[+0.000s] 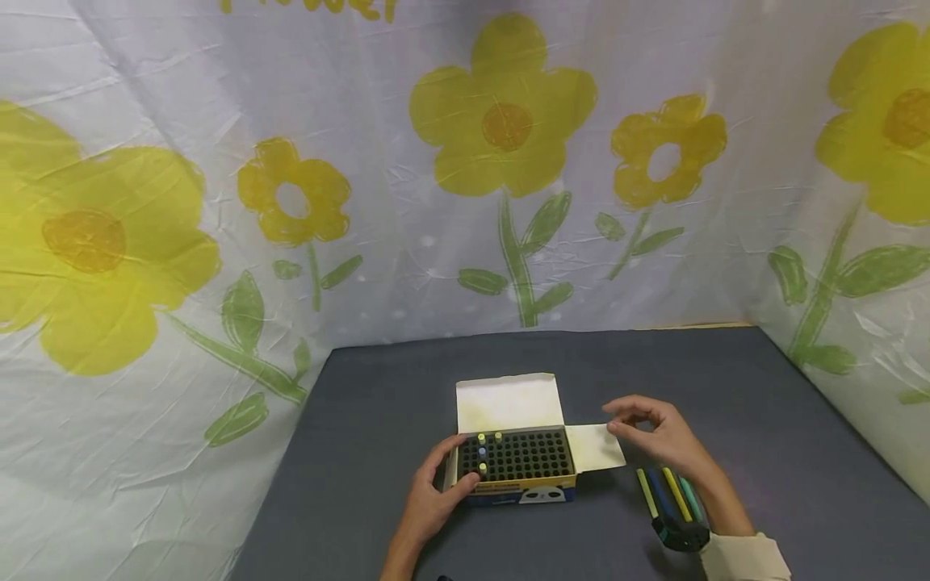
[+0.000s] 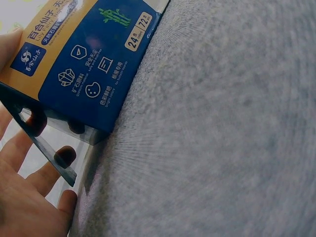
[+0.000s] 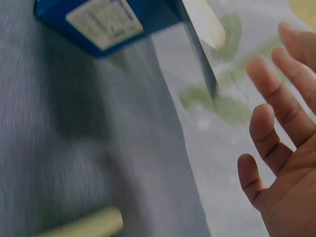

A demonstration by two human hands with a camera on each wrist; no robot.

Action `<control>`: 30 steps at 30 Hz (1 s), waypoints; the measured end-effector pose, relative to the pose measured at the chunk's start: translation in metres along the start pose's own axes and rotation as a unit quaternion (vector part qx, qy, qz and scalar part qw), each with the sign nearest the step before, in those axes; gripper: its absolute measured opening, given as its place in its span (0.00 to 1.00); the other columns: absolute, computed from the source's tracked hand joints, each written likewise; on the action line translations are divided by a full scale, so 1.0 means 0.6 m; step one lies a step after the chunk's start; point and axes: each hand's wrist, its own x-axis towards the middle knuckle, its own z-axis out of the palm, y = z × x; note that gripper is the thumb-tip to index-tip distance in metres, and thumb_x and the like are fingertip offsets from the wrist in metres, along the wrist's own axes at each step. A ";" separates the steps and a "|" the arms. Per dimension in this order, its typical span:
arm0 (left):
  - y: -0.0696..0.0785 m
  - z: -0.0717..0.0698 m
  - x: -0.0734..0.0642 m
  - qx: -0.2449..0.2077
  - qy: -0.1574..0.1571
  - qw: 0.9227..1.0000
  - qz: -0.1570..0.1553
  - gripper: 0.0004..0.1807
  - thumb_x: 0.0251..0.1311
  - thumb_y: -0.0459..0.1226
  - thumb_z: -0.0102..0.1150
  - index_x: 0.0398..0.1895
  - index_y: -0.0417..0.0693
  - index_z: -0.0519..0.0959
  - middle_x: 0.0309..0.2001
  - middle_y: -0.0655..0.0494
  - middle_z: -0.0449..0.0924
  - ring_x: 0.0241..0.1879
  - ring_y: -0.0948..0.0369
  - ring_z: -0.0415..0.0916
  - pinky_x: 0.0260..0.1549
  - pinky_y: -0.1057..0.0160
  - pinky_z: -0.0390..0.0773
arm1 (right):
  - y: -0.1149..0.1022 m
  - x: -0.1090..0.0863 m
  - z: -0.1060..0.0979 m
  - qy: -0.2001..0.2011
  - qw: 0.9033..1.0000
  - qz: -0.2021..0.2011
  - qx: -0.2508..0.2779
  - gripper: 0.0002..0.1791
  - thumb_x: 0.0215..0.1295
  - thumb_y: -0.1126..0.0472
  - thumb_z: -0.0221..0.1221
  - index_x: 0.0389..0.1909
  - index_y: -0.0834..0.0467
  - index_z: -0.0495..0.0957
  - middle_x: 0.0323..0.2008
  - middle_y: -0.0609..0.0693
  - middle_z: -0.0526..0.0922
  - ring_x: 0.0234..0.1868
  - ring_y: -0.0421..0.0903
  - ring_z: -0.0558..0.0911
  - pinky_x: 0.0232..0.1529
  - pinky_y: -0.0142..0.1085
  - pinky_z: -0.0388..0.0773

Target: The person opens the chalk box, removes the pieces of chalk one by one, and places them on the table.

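Observation:
A chalk box [image 1: 519,491] stands open in the head view, with a dark holed insert [image 1: 530,456] inside. Several yellow and blue chalk ends [image 1: 483,453] poke up from holes near its left side. My left hand [image 1: 430,502] grips the box's left end, thumb at the front edge; in the left wrist view its fingers [image 2: 44,177] spread behind the side flap [image 2: 49,158]. My right hand [image 1: 664,440] hovers by the right flap [image 1: 594,448], fingers loosely bent and holding nothing. Below it lie yellow, blue and green chalk sticks [image 1: 677,494], side by side.
The box's white lid [image 1: 508,403] is folded back, away from me. A dark grey cloth [image 1: 363,452] covers the table. White curtains [image 1: 392,242] with painted flowers stand behind and at both sides. A black device [image 1: 679,534] sits at my right wrist.

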 end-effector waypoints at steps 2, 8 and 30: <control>0.000 0.001 0.000 -0.003 0.000 1.000 0.000 0.31 0.60 0.49 0.72 0.67 0.72 0.74 0.70 0.59 0.73 0.74 0.44 0.64 0.68 0.29 0.63 | -0.004 0.010 0.016 -0.005 1.000 -0.016 0.006 0.13 0.68 0.61 0.66 0.52 0.54 0.84 0.37 0.49 0.86 0.37 0.39 0.82 0.38 0.37 0.79; 0.002 0.002 0.001 -0.008 0.000 1.000 -0.001 0.31 0.60 0.49 0.72 0.67 0.72 0.74 0.70 0.59 0.73 0.75 0.45 0.64 0.68 0.30 0.63 | -0.014 0.030 0.060 0.000 0.998 -0.056 0.002 0.13 0.66 0.63 0.67 0.50 0.58 0.85 0.36 0.48 0.85 0.36 0.39 0.79 0.38 0.38 0.78; 0.007 -0.002 0.002 -0.013 0.006 1.000 0.004 0.30 0.60 0.47 0.72 0.66 0.69 0.76 0.69 0.59 0.74 0.74 0.46 0.65 0.71 0.31 0.61 | -0.066 0.074 0.191 0.008 0.988 -0.074 -0.138 0.11 0.56 0.59 0.74 0.40 0.50 0.88 0.29 0.37 0.86 0.35 0.40 0.73 0.46 0.45 0.54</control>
